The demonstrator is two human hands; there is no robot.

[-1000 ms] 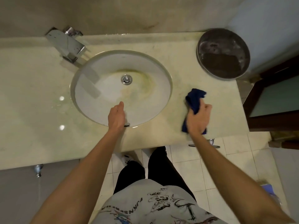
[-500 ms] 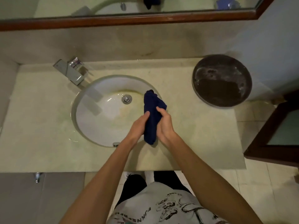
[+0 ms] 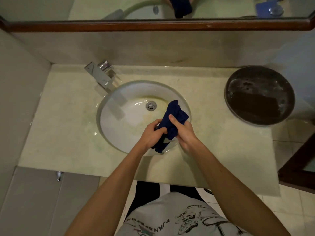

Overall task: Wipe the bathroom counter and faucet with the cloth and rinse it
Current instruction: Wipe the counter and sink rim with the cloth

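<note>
Cloth (image 3: 172, 123) bunched over sink (image 3: 109, 103), gripped by left hand (image 3: 151, 133) and right hand (image 3: 185, 133).
Likely wringing step; next needs water from faucet (image 3: 100, 74), behind sink, not running.

Both hands hold a bunched dark blue cloth (image 3: 172, 120) above the near right part of the oval sink (image 3: 119, 126): the left hand (image 3: 151, 133) grips its lower part, the right hand (image 3: 185, 132) its middle. A chrome faucet (image 3: 100, 74) stands at the basin's far left; a dark round bowl (image 3: 260, 95) sits at the pale surface (image 3: 59, 125) far right.
</note>
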